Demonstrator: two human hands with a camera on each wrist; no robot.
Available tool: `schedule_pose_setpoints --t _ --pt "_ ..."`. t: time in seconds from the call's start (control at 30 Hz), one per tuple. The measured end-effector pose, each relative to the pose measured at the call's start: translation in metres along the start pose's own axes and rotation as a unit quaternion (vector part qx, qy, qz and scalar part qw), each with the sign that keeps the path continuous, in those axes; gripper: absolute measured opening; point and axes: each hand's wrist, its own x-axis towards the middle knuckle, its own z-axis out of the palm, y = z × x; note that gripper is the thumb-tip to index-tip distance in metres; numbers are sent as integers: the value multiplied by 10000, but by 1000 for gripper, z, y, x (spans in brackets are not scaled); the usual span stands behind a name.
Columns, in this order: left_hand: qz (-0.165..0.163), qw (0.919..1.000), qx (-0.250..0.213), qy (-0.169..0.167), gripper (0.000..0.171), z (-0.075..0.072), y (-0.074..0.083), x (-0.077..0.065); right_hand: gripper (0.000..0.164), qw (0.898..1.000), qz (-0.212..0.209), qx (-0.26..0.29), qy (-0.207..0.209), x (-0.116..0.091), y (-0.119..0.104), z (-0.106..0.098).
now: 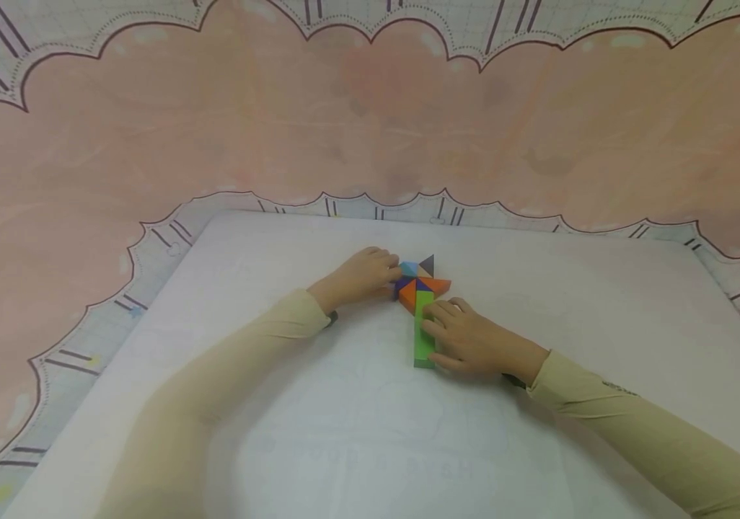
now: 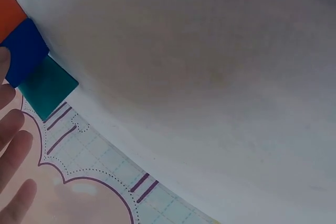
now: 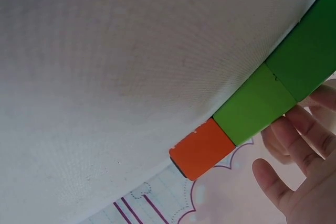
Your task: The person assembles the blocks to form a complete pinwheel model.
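Observation:
Wooden blocks lie together in a pinwheel-like figure with a long green stem [image 1: 423,339] pointing toward me. Orange triangle blocks [image 1: 438,286], purple and light blue blocks [image 1: 409,269], and a dark grey triangle block [image 1: 428,266] form its head. My left hand [image 1: 363,276] touches the figure's left side; in the left wrist view, a fingertip meets a blue block [image 2: 29,51] beside a teal block [image 2: 48,86]. Across the stem's right side, my right hand [image 1: 470,335] rests its fingers. Its wrist view shows orange [image 3: 202,150], light green [image 3: 254,103] and dark green faces [image 3: 307,45] in a row.
The blocks sit on a white table [image 1: 318,447]. Behind it hangs a peach and white patterned cloth [image 1: 370,130] with scalloped outlines, also visible beyond the table's left and right edges.

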Motion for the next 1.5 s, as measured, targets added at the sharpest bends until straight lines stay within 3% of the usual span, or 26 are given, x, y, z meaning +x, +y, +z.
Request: schedule_pose_setpoints --t 0.5,0.63,0.8,1.0,1.13,1.3,1.5 --pt "-316 9993 -67 -194 29 -4 3 7 38 9996 -139 -106 244 0 2 4" --pt "-696 9969 -258 -264 34 -8 -3 5 37 9998 -82 -54 153 1 1 2" --pt "-1194 9902 -366 -626 33 -1 -16 4 38 10000 18 22 6 1 1 0" --pt "-1128 9880 -374 -982 30 10 -20 7 39 9999 51 64 -86 0 0 0" --pt "-1175 9866 -296 -1092 39 11 -16 9 38 9999 48 78 -108 0 1 1" --pt "-1288 9852 -123 -1123 52 12 -12 11 37 9999 54 106 -108 0 2 1" --pt "-1371 9843 -62 -1110 56 11 -10 12 38 9998 82 126 -139 1 2 0"
